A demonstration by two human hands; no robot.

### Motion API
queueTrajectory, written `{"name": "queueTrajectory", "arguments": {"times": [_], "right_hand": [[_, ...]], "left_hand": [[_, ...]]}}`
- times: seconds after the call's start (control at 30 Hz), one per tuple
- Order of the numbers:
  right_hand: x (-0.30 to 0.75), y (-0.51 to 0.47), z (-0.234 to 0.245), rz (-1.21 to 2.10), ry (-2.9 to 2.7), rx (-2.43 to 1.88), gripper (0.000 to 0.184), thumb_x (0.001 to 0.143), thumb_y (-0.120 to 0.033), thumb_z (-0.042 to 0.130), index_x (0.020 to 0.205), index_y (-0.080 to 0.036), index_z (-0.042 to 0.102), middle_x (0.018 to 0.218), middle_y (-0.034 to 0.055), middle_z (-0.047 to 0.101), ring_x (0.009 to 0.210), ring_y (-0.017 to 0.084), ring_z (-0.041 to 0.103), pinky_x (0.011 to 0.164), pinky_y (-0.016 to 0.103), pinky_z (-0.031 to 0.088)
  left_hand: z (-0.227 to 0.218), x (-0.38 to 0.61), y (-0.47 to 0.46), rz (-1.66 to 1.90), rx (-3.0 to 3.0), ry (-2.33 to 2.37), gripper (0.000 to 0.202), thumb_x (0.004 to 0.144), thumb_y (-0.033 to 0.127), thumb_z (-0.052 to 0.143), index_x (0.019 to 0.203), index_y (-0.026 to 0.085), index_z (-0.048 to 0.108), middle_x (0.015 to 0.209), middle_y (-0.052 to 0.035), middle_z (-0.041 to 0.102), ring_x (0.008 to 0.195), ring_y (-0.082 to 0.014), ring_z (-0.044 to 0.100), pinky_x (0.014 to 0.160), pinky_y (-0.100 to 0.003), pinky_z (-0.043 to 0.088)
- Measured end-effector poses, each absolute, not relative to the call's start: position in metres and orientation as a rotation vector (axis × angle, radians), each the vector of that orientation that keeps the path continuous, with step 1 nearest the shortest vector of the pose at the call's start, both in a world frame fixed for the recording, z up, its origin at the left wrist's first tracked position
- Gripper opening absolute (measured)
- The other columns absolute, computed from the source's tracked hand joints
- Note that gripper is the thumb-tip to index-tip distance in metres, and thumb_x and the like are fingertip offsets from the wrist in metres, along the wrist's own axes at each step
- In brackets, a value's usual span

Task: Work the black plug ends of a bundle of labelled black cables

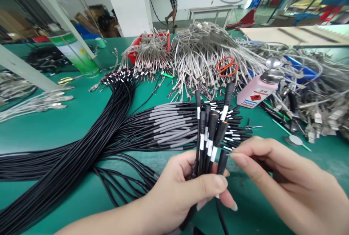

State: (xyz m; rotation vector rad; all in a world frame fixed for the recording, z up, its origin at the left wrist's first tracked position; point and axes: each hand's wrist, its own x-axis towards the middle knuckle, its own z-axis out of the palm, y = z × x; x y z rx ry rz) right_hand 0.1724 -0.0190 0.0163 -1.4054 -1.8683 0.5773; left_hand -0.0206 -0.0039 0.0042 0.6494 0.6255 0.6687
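1. A small bunch of thin black cables with black-and-white moulded plug ends stands nearly upright, long axis pointing away from the person, over the near edge of the green table mat
2. The left hand is closed round the bunch, thumb across the front
3. The right hand lies just right of the plugs, fingertips pinched at one low plug
4. Behind lie black cable bundles, grey cables and a pink bottle

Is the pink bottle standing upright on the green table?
No, the pink bottle lies tilted on its side beside the grey cable pile.
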Motion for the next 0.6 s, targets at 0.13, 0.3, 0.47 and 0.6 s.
{"name": "queueTrajectory", "arguments": {"times": [0.13,0.3,0.47,0.6], "right_hand": [[0.1741,-0.0158,0.0209,0.911,-1.844,-1.346,0.02,0.093,-0.038,0.058,0.079,-0.026,0.065,0.064,-0.0039,0.065,0.054,0.011,0.061,0.047,0.017,0.051],[0.1732,-0.0108,0.0203,0.959,-1.653,-1.347,0.013,0.091,-0.038,0.061,0.089,-0.027,0.067,0.072,-0.0025,0.069,0.061,0.012,0.066,0.052,0.015,0.055],[0.1682,-0.0102,0.0193,1.055,-1.649,-1.282,0.012,0.09,-0.034,0.065,0.099,-0.029,0.07,0.088,-0.0019,0.076,0.074,0.014,0.073,0.065,0.016,0.06],[0.169,-0.012,0.0208,1.047,-1.595,-1.268,0.009,0.09,-0.034,0.065,0.092,-0.027,0.071,0.08,-0.0018,0.073,0.069,0.013,0.071,0.061,0.016,0.059]], "left_hand": [[0.004,-0.0204,-0.0038,0.677,0.657,0.622,0.018,0.08,0.028,0.077,0.084,0.016,0.064,0.067,-0.0005,0.07,0.044,-0.0038,0.033,0.043,-0.023,0.017],[0.004,-0.0193,-0.0018,0.666,0.621,0.622,0.02,0.08,0.029,0.077,0.087,0.015,0.065,0.065,-0.001,0.069,0.043,-0.0038,0.032,0.043,-0.023,0.016],[0.0024,-0.018,-0.0007,0.649,0.654,0.582,0.02,0.08,0.028,0.077,0.086,0.014,0.064,0.067,-0.0026,0.069,0.043,-0.0039,0.033,0.042,-0.023,0.018],[0.0023,-0.018,0.0009,0.625,0.606,0.554,0.02,0.079,0.026,0.077,0.086,0.014,0.063,0.067,-0.0021,0.069,0.041,-0.0029,0.033,0.04,-0.022,0.018]]}}
